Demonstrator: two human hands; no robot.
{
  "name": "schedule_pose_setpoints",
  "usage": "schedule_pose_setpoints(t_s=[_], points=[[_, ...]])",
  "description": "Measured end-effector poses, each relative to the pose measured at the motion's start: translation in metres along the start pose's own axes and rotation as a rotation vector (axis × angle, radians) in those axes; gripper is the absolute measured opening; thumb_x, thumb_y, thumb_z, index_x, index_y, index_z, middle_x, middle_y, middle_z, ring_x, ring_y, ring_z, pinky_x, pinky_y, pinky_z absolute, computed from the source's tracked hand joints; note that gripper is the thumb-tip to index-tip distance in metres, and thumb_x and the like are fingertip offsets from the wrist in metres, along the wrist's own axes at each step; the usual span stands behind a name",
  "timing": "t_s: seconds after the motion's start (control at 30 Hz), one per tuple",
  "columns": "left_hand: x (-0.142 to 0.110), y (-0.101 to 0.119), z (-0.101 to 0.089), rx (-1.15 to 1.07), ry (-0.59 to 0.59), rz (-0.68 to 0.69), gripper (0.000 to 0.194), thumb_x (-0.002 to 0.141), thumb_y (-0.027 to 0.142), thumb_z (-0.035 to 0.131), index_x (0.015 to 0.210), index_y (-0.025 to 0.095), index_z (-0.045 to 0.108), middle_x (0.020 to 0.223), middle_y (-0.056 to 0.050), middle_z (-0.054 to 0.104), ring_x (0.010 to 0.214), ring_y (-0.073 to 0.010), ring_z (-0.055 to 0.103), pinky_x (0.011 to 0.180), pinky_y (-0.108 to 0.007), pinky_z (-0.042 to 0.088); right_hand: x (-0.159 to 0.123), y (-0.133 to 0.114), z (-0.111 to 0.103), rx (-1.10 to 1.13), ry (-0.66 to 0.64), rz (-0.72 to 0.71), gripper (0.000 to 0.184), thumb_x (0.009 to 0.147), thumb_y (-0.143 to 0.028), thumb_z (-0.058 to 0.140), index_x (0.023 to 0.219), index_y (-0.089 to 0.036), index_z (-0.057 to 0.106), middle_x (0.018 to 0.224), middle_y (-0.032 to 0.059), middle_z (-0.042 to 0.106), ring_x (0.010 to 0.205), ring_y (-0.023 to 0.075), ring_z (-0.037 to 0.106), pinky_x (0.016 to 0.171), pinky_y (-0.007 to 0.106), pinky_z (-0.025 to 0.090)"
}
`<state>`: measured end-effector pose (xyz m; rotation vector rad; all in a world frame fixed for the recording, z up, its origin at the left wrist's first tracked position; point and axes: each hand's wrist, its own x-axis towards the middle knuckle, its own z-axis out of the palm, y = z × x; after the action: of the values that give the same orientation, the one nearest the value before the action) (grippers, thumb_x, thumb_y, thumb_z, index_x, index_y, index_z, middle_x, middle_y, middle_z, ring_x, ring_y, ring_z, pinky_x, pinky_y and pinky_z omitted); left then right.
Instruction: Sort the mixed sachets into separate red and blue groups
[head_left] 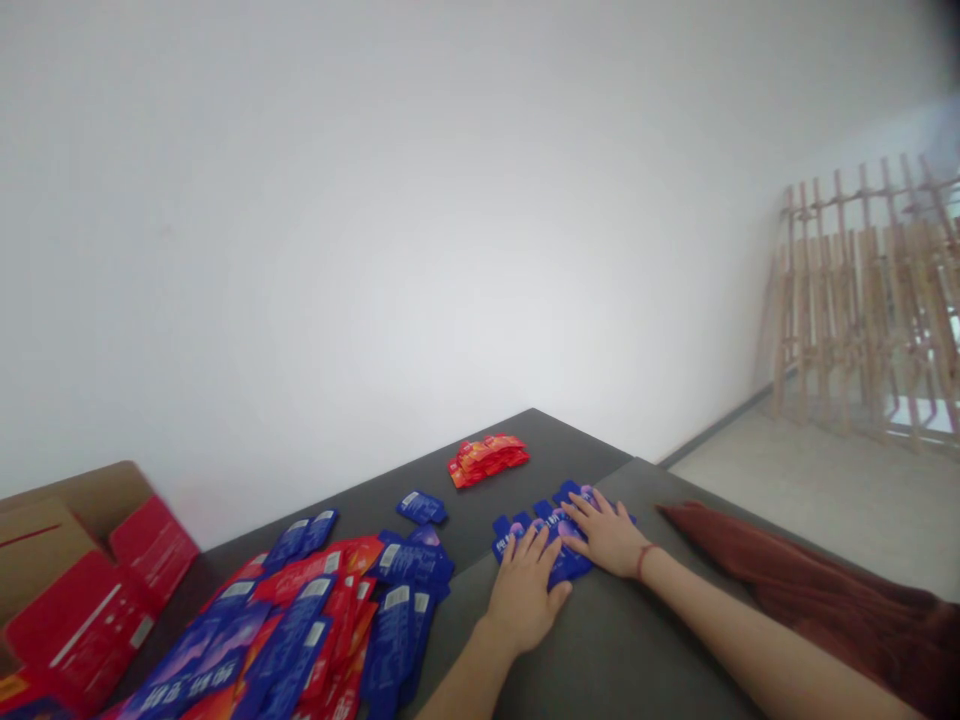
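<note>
Several blue sachets (564, 566) with white lettering lie in an overlapping row on the dark table. Flat across the left part of that row rests my left hand (525, 590), fingers spread. On its right part lies my right hand (604, 535), also with fingers apart, a thin red cord around the wrist. Both hands press down from above, and neither wraps around a sachet. Part of the row is hidden under my fingers. Farther back sits a pile of red sachets (489, 458).
A heap of mixed red and blue sachets (300, 620) covers the left of the table (577, 448). Beyond it stands an open red cardboard box (90, 620). A brown cloth (787, 580) lies along the right side. Wooden racks (862, 300) lean near the wall.
</note>
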<state>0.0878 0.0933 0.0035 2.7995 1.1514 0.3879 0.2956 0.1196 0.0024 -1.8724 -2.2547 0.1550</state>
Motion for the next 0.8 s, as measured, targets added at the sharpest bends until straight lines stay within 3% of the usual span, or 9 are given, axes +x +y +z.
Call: schedule_pose_setpoints(t_s=[0.27,0.43,0.53,0.6,0.67,0.8], points=[[0.000,0.003,-0.003,-0.007,-0.005,-0.025,0.055,0.091,0.053,0.041,0.141,0.028,0.036,0.151,-0.004,0.030,0.139,-0.0239,0.021,0.114,-0.050,0.016,-0.002,-0.001,0.001,-0.014,0.044,0.009,0.067,0.087,-0.060,0.037,0.143,-0.025,0.036,0.152,0.0080,0.029,0.136,0.0428,0.019,0.101,0.068,0.019],[-0.038,-0.010,-0.031,0.080,0.149,-0.214,0.046,0.095,0.035,0.033,0.138,0.021,0.039,0.149,-0.006,0.032,0.138,-0.0213,0.024,0.113,-0.045,0.021,-0.008,-0.016,-0.019,-0.010,0.254,-0.192,0.063,0.087,-0.050,0.044,0.142,-0.021,0.037,0.151,0.0108,0.030,0.135,0.0341,0.030,0.109,0.059,0.017],[-0.083,-0.031,-0.040,0.259,0.206,-0.457,0.050,0.090,0.030,0.038,0.136,0.010,0.042,0.147,-0.016,0.033,0.137,-0.0284,0.026,0.110,-0.047,0.027,-0.022,-0.050,-0.015,0.113,0.295,-0.437,0.051,0.092,-0.038,0.041,0.139,-0.019,0.043,0.143,0.0118,0.044,0.131,0.0257,0.039,0.112,0.050,0.020],[-0.113,-0.043,-0.037,0.366,0.219,-0.613,0.053,0.088,0.033,0.042,0.134,0.006,0.043,0.144,-0.021,0.036,0.135,-0.0335,0.029,0.107,-0.050,0.031,-0.034,-0.082,-0.003,0.209,0.209,-0.603,0.049,0.091,-0.034,0.042,0.138,-0.019,0.043,0.140,0.0112,0.048,0.129,0.0237,0.042,0.112,0.047,0.024],[-0.136,-0.050,-0.030,0.421,0.197,-0.652,0.056,0.086,0.038,0.045,0.133,0.007,0.045,0.141,-0.021,0.040,0.133,-0.0348,0.033,0.106,-0.049,0.032,-0.044,-0.116,0.013,0.287,0.101,-0.712,0.054,0.089,-0.037,0.048,0.139,-0.018,0.042,0.142,0.0110,0.046,0.131,0.0247,0.040,0.113,0.045,0.024],[-0.154,-0.054,-0.018,0.421,0.182,-0.626,0.055,0.087,0.036,0.043,0.135,0.009,0.043,0.143,-0.019,0.039,0.133,-0.0318,0.035,0.106,-0.047,0.034,-0.047,-0.169,0.040,0.392,0.021,-0.701,0.069,0.083,-0.043,0.054,0.143,-0.013,0.035,0.147,0.0148,0.037,0.134,0.0274,0.035,0.112,0.043,0.027]])
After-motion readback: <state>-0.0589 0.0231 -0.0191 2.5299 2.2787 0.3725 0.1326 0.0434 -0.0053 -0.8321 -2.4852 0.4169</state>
